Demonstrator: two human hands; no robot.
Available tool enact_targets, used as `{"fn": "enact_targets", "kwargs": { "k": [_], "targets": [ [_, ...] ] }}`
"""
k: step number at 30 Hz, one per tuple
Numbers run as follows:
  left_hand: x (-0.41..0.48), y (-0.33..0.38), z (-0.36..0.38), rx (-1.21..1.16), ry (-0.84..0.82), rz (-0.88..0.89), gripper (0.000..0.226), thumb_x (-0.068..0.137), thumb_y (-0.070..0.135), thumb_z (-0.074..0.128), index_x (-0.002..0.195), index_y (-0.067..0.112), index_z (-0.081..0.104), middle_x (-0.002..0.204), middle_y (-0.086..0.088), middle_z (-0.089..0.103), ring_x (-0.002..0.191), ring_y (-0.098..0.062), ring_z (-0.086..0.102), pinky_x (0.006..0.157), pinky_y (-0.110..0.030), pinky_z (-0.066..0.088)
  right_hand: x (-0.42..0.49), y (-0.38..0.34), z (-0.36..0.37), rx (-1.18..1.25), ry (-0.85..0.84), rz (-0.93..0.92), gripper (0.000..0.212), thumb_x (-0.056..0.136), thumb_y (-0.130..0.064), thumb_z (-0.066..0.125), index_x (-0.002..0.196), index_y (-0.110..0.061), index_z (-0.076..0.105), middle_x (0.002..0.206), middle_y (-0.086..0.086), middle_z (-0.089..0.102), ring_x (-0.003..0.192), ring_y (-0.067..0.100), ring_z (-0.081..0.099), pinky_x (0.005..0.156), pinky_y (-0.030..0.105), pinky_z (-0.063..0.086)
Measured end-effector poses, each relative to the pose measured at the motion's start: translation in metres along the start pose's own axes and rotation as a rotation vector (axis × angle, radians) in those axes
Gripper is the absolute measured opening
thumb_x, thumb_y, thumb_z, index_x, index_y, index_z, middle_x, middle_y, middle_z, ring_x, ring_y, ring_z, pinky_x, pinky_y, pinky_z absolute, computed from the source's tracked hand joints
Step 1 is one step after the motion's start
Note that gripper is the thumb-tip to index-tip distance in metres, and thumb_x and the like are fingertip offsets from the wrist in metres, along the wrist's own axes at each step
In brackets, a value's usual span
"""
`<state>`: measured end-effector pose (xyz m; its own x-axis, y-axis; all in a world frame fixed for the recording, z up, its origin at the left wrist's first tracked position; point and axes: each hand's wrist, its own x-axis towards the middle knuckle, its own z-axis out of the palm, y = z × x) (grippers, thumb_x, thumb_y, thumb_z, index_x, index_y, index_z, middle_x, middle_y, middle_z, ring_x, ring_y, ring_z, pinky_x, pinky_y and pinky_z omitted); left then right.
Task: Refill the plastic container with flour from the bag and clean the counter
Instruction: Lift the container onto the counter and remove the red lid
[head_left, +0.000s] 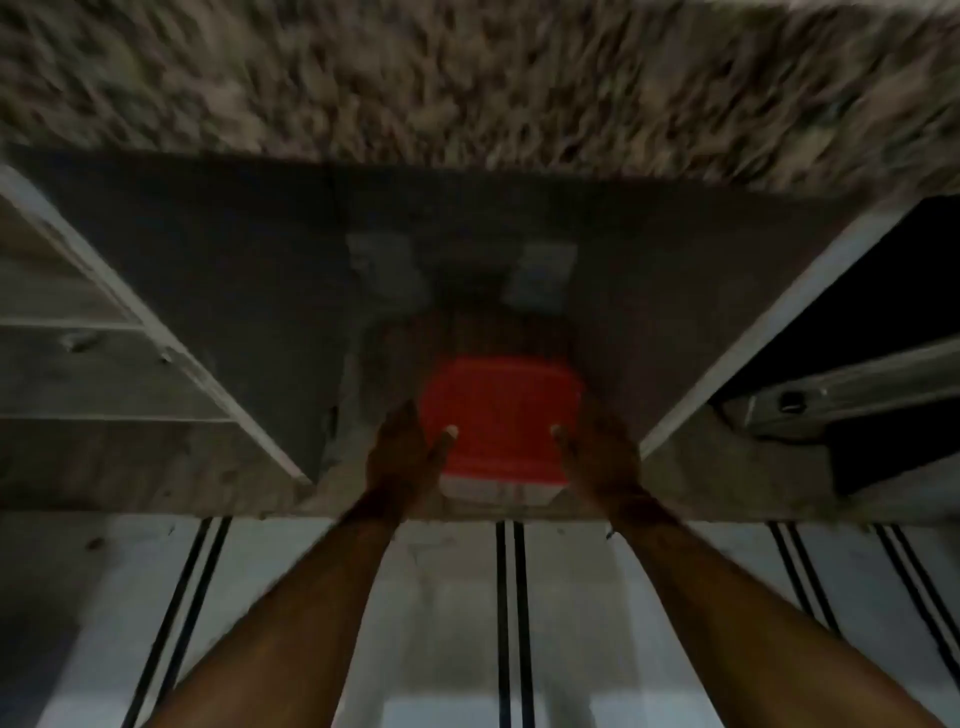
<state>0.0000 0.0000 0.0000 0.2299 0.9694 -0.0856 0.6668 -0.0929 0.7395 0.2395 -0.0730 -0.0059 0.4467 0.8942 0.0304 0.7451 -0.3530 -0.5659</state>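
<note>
Flanking the red-lidded clear plastic container (500, 426) in the dim cupboard, left hand (402, 457) and right hand (602, 457) clasp its sides, thumbs resting on the lid.

Only one view is being given, from a camera being worn on the head. It is being aimed forward and steeply down, over the front edge of the speckled worktop (467, 78) and into the open cupboard (234, 291) beneath it. The worktop is being cut off along the top of the frame, and the striped floor (447, 623) is being shown along the bottom. Both forearms are being seen reaching away from the lens, so the cupboard is being viewed from close by. The whole frame is being smeared by blur, most strongly on the worktop.
</note>
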Motion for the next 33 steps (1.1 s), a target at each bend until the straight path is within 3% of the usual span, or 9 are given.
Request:
{"fn": "enact_targets", "kwargs": {
  "k": [3,6,11,13,15,18,25,29,33],
  "targets": [
    [0.034,-0.038,0.036,0.0,-0.039,-0.145,0.109,0.086,0.074,0.057,0.164,0.009,0.016,0.166,-0.016,0.031,0.152,-0.035,0.033,0.124,-0.042,0.027,0.028,0.03,0.039,0.031,-0.041,0.165,0.085,0.09,-0.065,0.053,0.158,-0.022,0.027,0.151,0.016,0.049,0.134,0.039,0.051,0.11,0.054,0.043],
    [0.067,-0.083,0.073,-0.122,-0.12,-0.204,0.128,0.06,0.095,0.062,0.161,0.022,0.031,0.158,-0.01,0.047,0.142,-0.031,0.05,0.117,-0.047,0.042,0.041,0.05,0.067,0.174,-0.07,0.252,0.101,0.086,-0.053,0.072,0.162,-0.019,0.016,0.154,0.015,0.046,0.135,0.039,0.05,0.113,0.047,0.04],
    [0.057,-0.06,0.063,-0.17,-0.116,-0.237,0.093,0.08,0.055,0.08,0.153,0.01,0.047,0.151,-0.011,0.055,0.138,-0.027,0.055,0.114,-0.032,0.041,0.047,0.072,0.077,0.396,-0.068,0.295,0.122,0.06,-0.08,0.062,0.161,-0.027,0.02,0.152,0.013,0.046,0.135,0.038,0.05,0.113,0.054,0.042],
    [0.041,-0.051,0.05,-0.194,-0.183,-0.284,0.089,0.083,0.048,0.081,0.154,0.009,0.045,0.153,-0.011,0.053,0.141,-0.028,0.052,0.116,-0.031,0.039,0.035,0.07,0.071,0.395,-0.078,0.29,0.114,0.067,-0.078,0.063,0.161,-0.027,0.021,0.15,0.014,0.049,0.134,0.037,0.052,0.112,0.054,0.043],
    [0.015,-0.038,0.029,-0.263,-0.229,-0.32,0.107,0.073,0.058,0.082,0.157,0.011,0.038,0.158,-0.012,0.047,0.145,-0.03,0.046,0.121,-0.036,0.035,0.014,0.054,0.048,0.383,-0.113,0.268,0.103,0.079,-0.072,0.062,0.161,-0.03,0.018,0.151,0.012,0.049,0.134,0.035,0.053,0.113,0.053,0.043],
    [-0.026,-0.009,-0.002,-0.31,-0.17,-0.343,0.091,0.087,0.041,0.081,0.158,0.01,0.035,0.16,-0.011,0.044,0.148,-0.029,0.042,0.124,-0.036,0.029,-0.015,0.025,0.006,0.357,-0.12,0.293,0.089,0.089,-0.065,0.061,0.16,-0.025,0.025,0.146,0.01,0.056,0.129,0.032,0.057,0.113,0.049,0.045],
    [-0.139,0.106,-0.124,-0.214,-0.059,-0.582,0.076,0.079,0.071,0.072,0.129,0.016,0.064,0.127,-0.008,0.071,0.116,-0.029,0.068,0.096,-0.028,0.049,-0.105,-0.072,-0.142,0.299,-0.103,0.435,0.064,0.09,-0.052,0.069,0.129,-0.003,0.059,0.119,0.019,0.07,0.106,0.034,0.069,0.091,0.029,0.051],
    [-0.206,0.195,-0.219,-0.216,-0.008,-0.544,0.071,0.081,0.066,0.074,0.134,0.022,0.06,0.124,-0.003,0.071,0.112,-0.025,0.067,0.096,-0.03,0.048,-0.163,-0.145,-0.253,0.268,-0.149,0.449,0.08,0.083,-0.074,0.056,0.136,-0.014,0.048,0.125,0.015,0.061,0.11,0.034,0.064,0.095,0.048,0.056],
    [-0.251,0.271,-0.31,-0.188,-0.012,-0.537,0.075,0.079,0.071,0.071,0.126,0.014,0.06,0.115,-0.003,0.068,0.104,-0.026,0.068,0.083,-0.031,0.051,-0.205,-0.221,-0.36,0.283,-0.16,0.43,0.084,0.082,-0.082,0.052,0.143,-0.028,0.036,0.128,0.006,0.056,0.109,0.027,0.064,0.091,0.05,0.059]
  ]
}}
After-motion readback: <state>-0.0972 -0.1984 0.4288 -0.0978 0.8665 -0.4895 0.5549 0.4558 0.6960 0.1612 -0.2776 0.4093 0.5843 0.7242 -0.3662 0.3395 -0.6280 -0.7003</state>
